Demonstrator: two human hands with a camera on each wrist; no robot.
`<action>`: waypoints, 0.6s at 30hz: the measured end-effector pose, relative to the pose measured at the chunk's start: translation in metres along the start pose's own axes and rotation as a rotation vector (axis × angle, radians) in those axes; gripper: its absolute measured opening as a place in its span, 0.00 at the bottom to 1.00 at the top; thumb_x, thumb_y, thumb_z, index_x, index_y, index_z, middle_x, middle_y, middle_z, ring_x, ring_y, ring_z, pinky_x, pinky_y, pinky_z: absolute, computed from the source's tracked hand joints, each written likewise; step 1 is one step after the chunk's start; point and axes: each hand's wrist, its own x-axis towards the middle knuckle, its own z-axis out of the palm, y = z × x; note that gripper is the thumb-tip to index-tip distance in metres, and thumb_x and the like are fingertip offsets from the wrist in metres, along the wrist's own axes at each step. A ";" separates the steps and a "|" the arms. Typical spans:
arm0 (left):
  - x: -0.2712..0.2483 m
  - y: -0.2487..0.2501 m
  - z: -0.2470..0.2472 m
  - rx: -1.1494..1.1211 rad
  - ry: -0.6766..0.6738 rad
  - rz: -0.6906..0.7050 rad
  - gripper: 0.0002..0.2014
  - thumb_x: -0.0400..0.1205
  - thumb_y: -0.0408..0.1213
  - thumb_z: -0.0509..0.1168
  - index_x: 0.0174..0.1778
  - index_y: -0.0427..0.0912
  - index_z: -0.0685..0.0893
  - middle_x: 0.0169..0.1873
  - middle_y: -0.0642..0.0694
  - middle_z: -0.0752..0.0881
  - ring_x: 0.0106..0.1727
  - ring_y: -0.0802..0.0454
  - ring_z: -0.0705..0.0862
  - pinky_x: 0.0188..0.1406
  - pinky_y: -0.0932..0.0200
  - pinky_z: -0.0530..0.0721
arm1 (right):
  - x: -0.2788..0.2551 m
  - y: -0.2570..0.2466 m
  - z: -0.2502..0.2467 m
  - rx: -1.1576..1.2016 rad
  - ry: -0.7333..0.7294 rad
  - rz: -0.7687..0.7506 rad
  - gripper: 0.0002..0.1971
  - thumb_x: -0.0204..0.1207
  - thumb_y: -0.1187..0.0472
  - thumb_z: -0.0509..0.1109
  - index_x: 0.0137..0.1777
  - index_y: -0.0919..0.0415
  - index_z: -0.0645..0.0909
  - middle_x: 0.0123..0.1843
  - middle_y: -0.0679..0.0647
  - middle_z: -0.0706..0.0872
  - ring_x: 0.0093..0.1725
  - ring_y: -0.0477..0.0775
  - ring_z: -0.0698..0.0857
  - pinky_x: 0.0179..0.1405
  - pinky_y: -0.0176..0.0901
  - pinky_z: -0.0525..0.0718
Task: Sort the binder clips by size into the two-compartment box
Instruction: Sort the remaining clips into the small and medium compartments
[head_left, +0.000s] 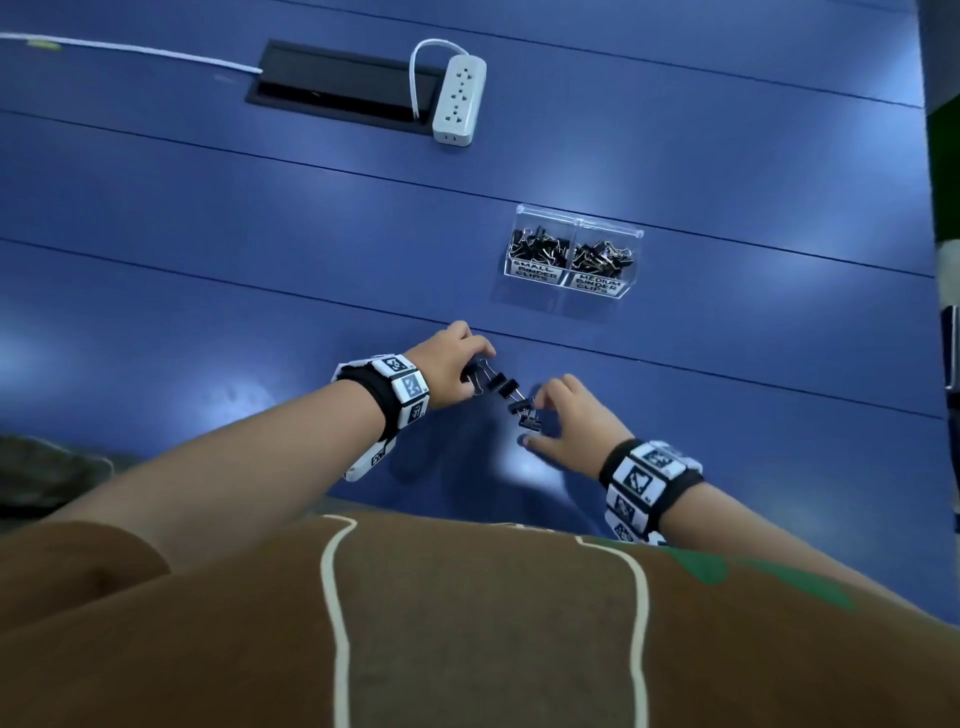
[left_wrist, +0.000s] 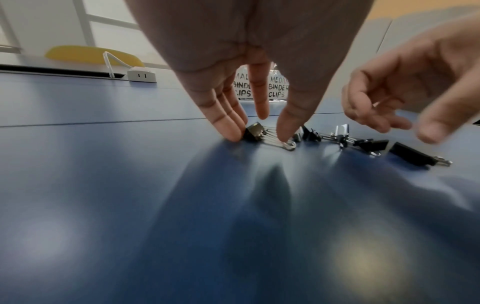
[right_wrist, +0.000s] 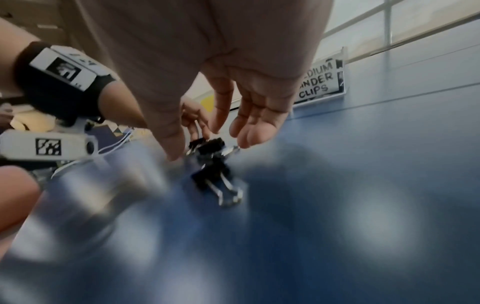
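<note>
Several loose black binder clips (head_left: 501, 387) lie in a short row on the blue table (head_left: 208, 291), close to its near edge. My left hand (head_left: 475, 371) is at the row's left end. In the left wrist view its fingers (left_wrist: 231, 131) and thumb pinch one binder clip (left_wrist: 255, 130) against the table. My right hand (head_left: 535, 421) hovers over the row's right end with relaxed fingers (right_wrist: 249, 133), holding nothing. The clear two-compartment box (head_left: 579, 221) stands farther back. Its left side, labelled small, and its right side, labelled medium, both hold clips.
A white power strip (head_left: 460, 98) and a black cable hatch (head_left: 337, 83) lie at the back of the table. A white cable (head_left: 130, 49) runs off to the left. A yellow chair (left_wrist: 91, 55) stands beyond the table.
</note>
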 end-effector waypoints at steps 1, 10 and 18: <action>0.000 0.000 0.003 -0.008 -0.002 -0.005 0.23 0.73 0.30 0.67 0.65 0.44 0.78 0.56 0.42 0.73 0.47 0.47 0.78 0.55 0.47 0.83 | -0.006 0.001 0.006 0.001 -0.010 0.012 0.20 0.65 0.53 0.77 0.51 0.57 0.72 0.52 0.51 0.73 0.46 0.53 0.76 0.46 0.48 0.80; 0.005 0.015 0.017 0.064 0.056 -0.051 0.18 0.78 0.33 0.62 0.65 0.43 0.75 0.59 0.42 0.78 0.60 0.42 0.78 0.58 0.43 0.82 | -0.004 0.012 0.002 0.112 0.164 0.097 0.11 0.69 0.63 0.69 0.51 0.57 0.74 0.48 0.53 0.78 0.46 0.54 0.76 0.44 0.41 0.73; 0.005 0.016 0.014 0.006 0.079 0.013 0.20 0.79 0.33 0.62 0.67 0.44 0.77 0.54 0.40 0.74 0.43 0.40 0.80 0.49 0.44 0.84 | -0.004 -0.005 0.021 -0.026 0.041 -0.097 0.12 0.71 0.67 0.68 0.53 0.65 0.82 0.54 0.62 0.77 0.42 0.64 0.80 0.40 0.49 0.80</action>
